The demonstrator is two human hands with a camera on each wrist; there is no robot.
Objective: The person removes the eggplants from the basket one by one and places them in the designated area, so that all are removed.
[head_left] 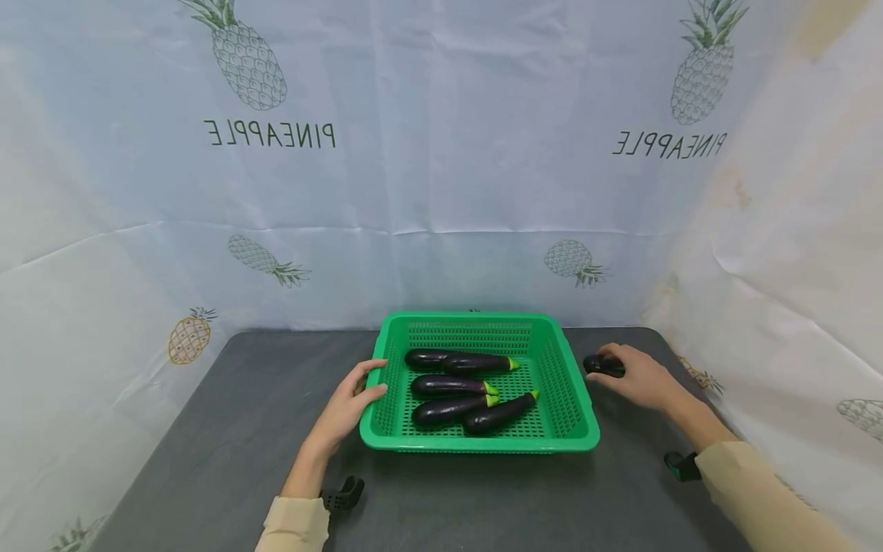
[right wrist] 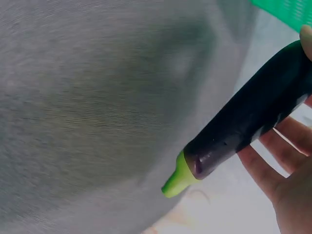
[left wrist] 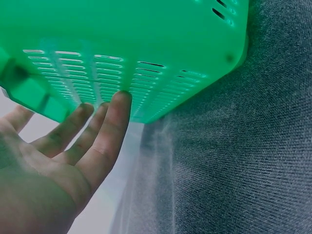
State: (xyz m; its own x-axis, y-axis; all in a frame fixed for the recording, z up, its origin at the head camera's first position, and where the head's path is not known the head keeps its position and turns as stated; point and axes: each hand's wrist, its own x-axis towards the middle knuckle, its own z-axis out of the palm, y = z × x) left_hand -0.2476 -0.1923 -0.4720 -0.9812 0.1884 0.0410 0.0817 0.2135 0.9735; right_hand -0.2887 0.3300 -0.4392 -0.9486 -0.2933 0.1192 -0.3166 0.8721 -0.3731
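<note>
My right hand (head_left: 638, 374) grips a dark purple eggplant (right wrist: 248, 105) to the right of the green basket (head_left: 483, 445). Its green stem end (right wrist: 179, 178) sticks out free of the fingers in the right wrist view. At the basket's left side, my left hand (head_left: 343, 406) holds the rim, with thumb and index fingertips over the edge. In the left wrist view, the other fingers (left wrist: 105, 136) reach against the slotted outer wall. Several more eggplants (head_left: 448, 387) lie inside the basket, most with green stem ends pointing right.
The basket stands on a dark grey table (head_left: 276, 383), close to its back edge. A pale curtain (head_left: 469, 153) with pineapple prints hangs behind and along the sides. Black straps (head_left: 343, 494) are worn at both wrists.
</note>
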